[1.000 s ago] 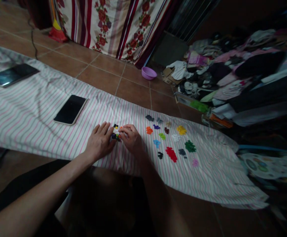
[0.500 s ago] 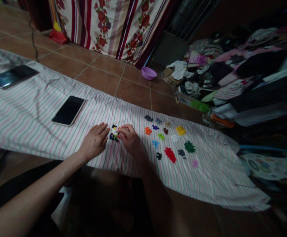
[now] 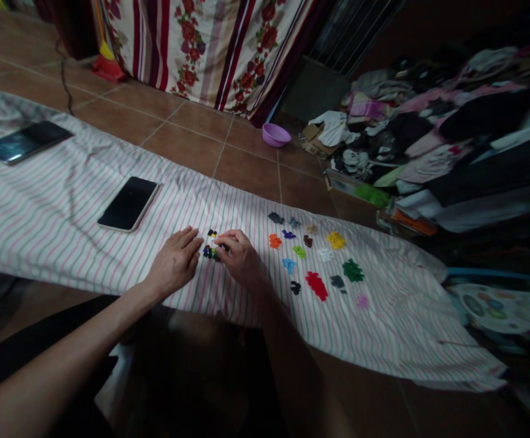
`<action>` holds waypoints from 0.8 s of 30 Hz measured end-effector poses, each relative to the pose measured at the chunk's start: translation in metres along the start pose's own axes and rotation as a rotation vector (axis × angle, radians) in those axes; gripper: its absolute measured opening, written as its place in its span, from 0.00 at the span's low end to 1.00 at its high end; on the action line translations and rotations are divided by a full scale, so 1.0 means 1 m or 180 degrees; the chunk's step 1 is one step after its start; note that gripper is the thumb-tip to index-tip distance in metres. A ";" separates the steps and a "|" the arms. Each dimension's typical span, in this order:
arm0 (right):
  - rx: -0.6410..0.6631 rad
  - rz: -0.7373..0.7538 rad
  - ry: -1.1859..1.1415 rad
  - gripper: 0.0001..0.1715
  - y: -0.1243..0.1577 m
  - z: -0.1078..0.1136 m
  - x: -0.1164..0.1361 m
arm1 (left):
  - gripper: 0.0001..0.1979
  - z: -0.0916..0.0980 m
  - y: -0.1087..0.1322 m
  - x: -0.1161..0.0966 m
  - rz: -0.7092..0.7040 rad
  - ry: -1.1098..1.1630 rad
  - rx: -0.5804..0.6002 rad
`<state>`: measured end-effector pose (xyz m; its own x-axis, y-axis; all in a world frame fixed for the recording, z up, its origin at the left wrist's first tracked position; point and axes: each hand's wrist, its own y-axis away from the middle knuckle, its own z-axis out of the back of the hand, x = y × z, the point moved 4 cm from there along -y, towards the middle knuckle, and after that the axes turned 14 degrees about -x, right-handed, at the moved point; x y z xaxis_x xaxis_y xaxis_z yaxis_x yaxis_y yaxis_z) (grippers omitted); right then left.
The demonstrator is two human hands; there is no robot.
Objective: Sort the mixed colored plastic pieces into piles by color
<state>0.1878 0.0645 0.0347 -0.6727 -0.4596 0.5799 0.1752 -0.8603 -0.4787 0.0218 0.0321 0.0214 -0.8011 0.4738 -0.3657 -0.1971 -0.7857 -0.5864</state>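
On the striped cloth (image 3: pixel 192 182) lies a small cluster of coloured pieces (image 3: pixel 210 250), black, yellow, green and white among them. My left hand (image 3: pixel 176 260) rests flat at the cluster's left side, fingers stretched out and holding nothing. Over the cluster's right part, my right hand (image 3: pixel 238 254) has thumb and forefinger pinched together; whatever is between the tips is too small to make out, and the hand hides some of the pieces. To the right lie sorted piles, such as a red pile (image 3: pixel 316 286), a dark green pile (image 3: pixel 352 271) and an orange pile (image 3: pixel 275 241).
A phone (image 3: pixel 129 204) lies left of my hands, with a tablet (image 3: pixel 25 142) farther left. Beyond the cloth's far edge a purple basin (image 3: pixel 276 135) stands on the tiled floor. Clothes are heaped (image 3: pixel 411 128) at the right, and a patterned curtain (image 3: pixel 192 48) hangs behind.
The view has shifted very slightly. My right hand's fingertips moved a little over the cluster; my left hand has stayed in place.
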 end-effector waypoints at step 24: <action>-0.0740 0.0093 -0.0022 0.11 -0.002 0.005 0.002 | 0.17 -0.001 -0.005 -0.006 -0.0012 -0.0260 -0.0042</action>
<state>0.1895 0.0640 0.0403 -0.6648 -0.4857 0.5676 0.0237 -0.7731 -0.6338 0.0284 0.0338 0.0257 -0.8440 0.4422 -0.3037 -0.1930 -0.7785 -0.5972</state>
